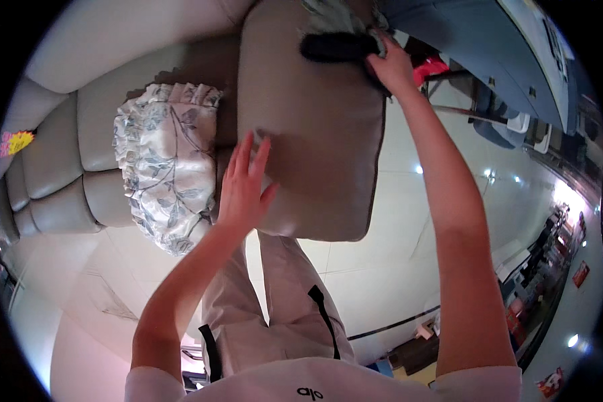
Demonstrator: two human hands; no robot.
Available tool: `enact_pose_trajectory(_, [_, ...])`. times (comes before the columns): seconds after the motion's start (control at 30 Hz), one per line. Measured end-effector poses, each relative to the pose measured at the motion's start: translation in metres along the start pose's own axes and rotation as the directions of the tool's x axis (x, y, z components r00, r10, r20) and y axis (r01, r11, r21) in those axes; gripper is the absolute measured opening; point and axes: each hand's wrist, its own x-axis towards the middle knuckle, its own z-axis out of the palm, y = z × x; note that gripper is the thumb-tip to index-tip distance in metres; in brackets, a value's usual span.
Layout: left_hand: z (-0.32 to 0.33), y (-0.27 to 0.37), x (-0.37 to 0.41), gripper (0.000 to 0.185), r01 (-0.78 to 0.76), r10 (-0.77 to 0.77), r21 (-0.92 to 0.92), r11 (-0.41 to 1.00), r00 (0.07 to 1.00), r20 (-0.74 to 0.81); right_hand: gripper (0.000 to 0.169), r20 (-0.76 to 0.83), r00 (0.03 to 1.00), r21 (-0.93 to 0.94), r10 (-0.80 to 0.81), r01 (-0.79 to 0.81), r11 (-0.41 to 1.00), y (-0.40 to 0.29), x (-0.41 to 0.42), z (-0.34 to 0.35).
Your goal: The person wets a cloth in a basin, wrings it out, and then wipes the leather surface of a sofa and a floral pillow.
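Note:
A taupe leather-look sofa section (311,151) with a dark piped edge spreads out before me. Over its left edge is my left hand (243,183), empty, with the fingers apart; whether it touches the surface I cannot tell. My right hand (394,65) is at the far right corner, its fingers closed around one end of a black, soft-looking oblong item (336,46). Against that item lies a crumpled grey cloth (334,17), partly cut off by the top of the view. To the left of my left hand rests a folded white floral fabric piece (173,166) with ruffled edges.
More sofa seats (55,196) stretch left, one bearing a yellow and pink tag (17,143). A blue-grey cabinet-like piece (472,50) stands at upper right, near a red item (429,69). Pale tiled floor (402,201) surrounds the sofa; shelves with goods line the far right.

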Motion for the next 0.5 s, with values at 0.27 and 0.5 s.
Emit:
enact_pose_trajectory(0.27, [0.032,0.018,0.048,0.127,0.232,-0.234,0.044,0.972,0.972,0.028,0.065,0.124,0.992,0.088,0.031,-0.042,0.995,0.014,-0.237,0.019])
enact_pose_trajectory(0.5, [0.04,0.008,0.056,0.14,0.254,-0.266,0.082,0.964,0.936,0.23,0.069,0.08,0.996,0.215,0.048,-0.064,0.975,-0.012,-0.371,0.035])
